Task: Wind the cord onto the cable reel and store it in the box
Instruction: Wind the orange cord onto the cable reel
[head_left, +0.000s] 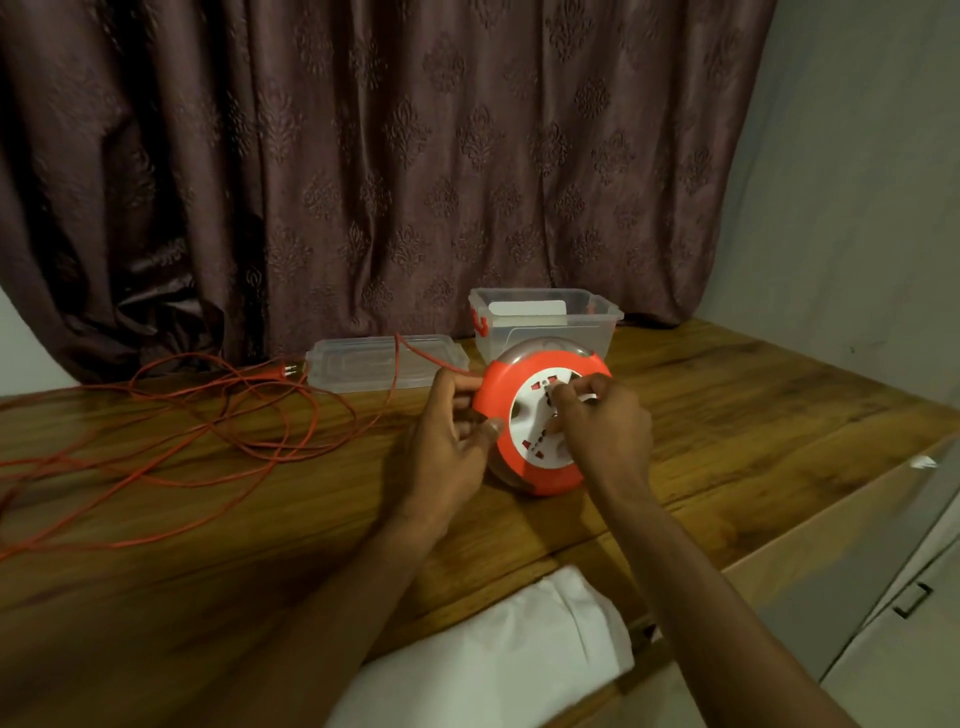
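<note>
We see the cable reel (540, 423) standing on edge on the wooden table (727, 405), just right of centre. Our left hand (452, 441) grips the reel's orange rim at its 9 o'clock, fingers curled around it. Our right hand (602, 421) pinches the winding handle on the white face, at about 3 o'clock. The orange cord (208, 431) lies loose across the table toward 9 o'clock, plug (287, 370) near the clear lid (384, 361). The open box (545, 325) sits just behind the reel at 12 o'clock.
</note>
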